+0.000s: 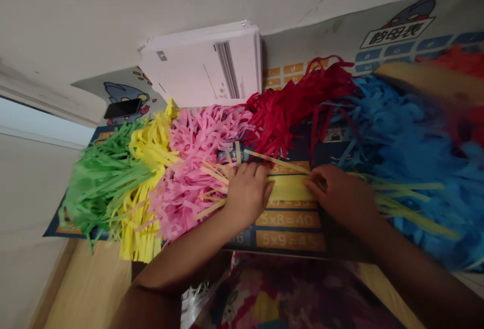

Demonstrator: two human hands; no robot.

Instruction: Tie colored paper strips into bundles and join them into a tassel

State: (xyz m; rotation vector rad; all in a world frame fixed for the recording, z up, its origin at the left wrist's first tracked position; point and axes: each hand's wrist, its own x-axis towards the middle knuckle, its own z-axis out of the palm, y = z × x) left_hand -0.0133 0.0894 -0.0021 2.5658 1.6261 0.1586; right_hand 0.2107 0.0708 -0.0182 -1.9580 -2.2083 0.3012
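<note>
A yellow fringed strip of paper (288, 188) lies flat on the printed mat between my two hands. My left hand (247, 191) is closed over its left part, and thin yellow strands stick out past the fingers onto pink fringe. My right hand (340, 195) pinches the right part near its upper edge, thumb and finger bent together. More yellow strands (416, 203) spread out beyond my right hand over blue fringe (408, 152). Pink fringed paper (189, 188) lies close to the left of my left hand. Dark red fringe (280, 112) sits just above both hands.
Green fringe (102, 178) and yellow fringe (141, 228) lie at the mat's left. A white stack with a barcode (196, 67) leans against the wall, and a phone (123, 109) rests nearby. A person's blurred forearm (434, 84) reaches in at upper right beside red fringe (461, 62).
</note>
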